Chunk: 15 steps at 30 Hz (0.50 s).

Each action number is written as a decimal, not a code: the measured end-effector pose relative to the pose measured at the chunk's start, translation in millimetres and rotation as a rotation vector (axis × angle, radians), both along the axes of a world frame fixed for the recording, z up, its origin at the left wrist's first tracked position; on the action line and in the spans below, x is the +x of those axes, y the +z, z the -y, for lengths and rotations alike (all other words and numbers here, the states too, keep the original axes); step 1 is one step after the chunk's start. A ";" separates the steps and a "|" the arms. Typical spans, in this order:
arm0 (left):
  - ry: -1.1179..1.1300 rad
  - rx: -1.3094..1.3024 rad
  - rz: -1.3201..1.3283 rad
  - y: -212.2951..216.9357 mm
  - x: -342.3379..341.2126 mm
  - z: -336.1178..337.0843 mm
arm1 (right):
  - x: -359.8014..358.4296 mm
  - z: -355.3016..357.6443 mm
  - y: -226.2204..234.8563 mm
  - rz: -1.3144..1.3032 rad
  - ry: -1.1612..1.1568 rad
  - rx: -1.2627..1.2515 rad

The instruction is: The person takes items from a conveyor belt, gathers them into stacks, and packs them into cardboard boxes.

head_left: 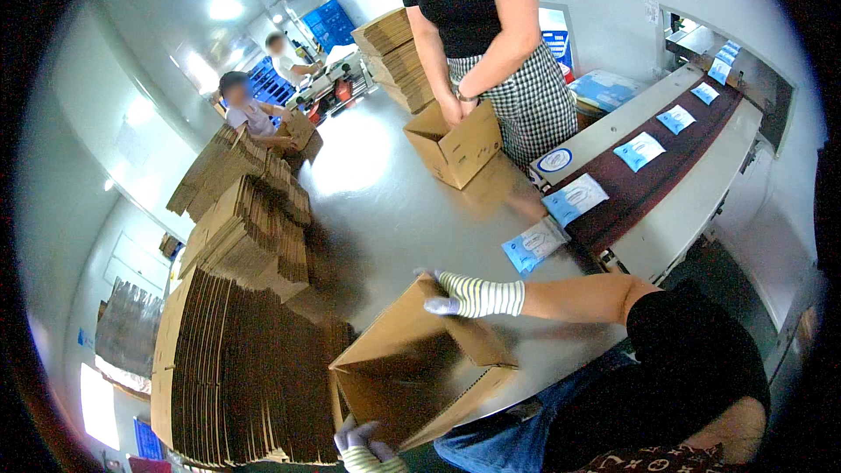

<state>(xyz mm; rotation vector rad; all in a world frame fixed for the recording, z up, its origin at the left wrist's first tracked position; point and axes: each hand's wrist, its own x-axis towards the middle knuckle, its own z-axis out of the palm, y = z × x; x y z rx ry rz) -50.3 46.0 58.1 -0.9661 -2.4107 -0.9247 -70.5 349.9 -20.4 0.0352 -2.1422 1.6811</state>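
Observation:
An open-topped cardboard box (473, 396) stands tilted on the near edge of the metal table, its inside showing bare brown walls. My right hand (473, 295), in a striped glove with greyish fingers, reaches in from the right and grips the box's far upper edge. At the near left corner of the box is my left hand (368, 448), in a matching glove, its fingers curled against the side. The lower frame edge cuts off part of that hand.
Stacked flat cartons (236, 368) line the table's left side. On the right, a dark conveyor belt (604, 210) carries blue-and-white packets (642, 151); one packet (534, 243) lies at its near end. Across the table (377, 210) a co-worker handles another box (460, 151). Two more people work farther back.

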 end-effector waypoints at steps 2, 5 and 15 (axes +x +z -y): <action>-0.015 -0.113 -0.021 6.9 5.8 -5.8 | 6.5 -8.8 -5.2 0.159 0.020 0.069; -0.034 -0.047 0.276 10.8 27.9 6.8 | 10.8 11.2 17.0 0.194 0.045 0.408; -0.385 -0.202 0.403 -7.9 -25.7 -25.4 | 9.5 11.1 -4.0 0.296 0.242 0.381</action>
